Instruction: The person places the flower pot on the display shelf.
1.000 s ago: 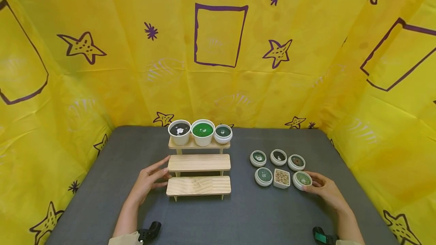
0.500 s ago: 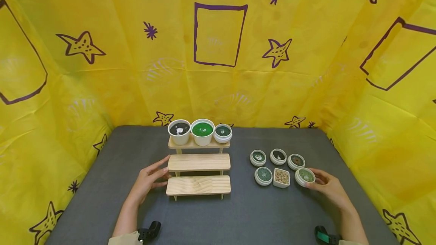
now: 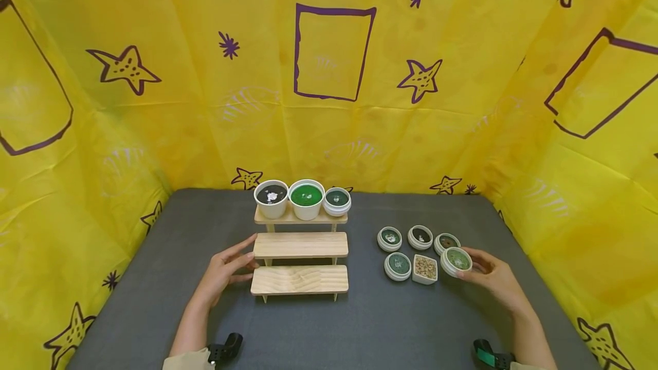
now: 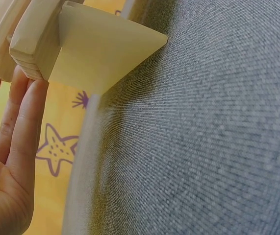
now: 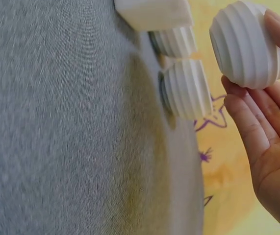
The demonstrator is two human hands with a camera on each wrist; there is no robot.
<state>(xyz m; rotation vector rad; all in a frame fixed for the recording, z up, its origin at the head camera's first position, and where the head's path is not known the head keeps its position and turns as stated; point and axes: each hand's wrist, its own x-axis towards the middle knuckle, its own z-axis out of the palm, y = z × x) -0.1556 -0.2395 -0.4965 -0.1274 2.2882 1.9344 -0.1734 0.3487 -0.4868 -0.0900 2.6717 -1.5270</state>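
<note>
Over the gray surface (image 3: 390,330), the right hand (image 3: 494,283) holds a white pot (image 3: 456,261) in its grip, near other pots (image 3: 397,267). The left hand (image 3: 223,274), fingers straight, touches the wooden stand (image 3: 300,246). If fingertips slip, the pot could bump its neighbors.

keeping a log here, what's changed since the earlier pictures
The right hand, already holding the light-green-topped pot, has raised it; in the head view it now overlaps the brown-topped pot. Nothing new was grasped or released. Unchanged: the left hand at the wooden stand, its three pots, and the other loose pots.
</note>
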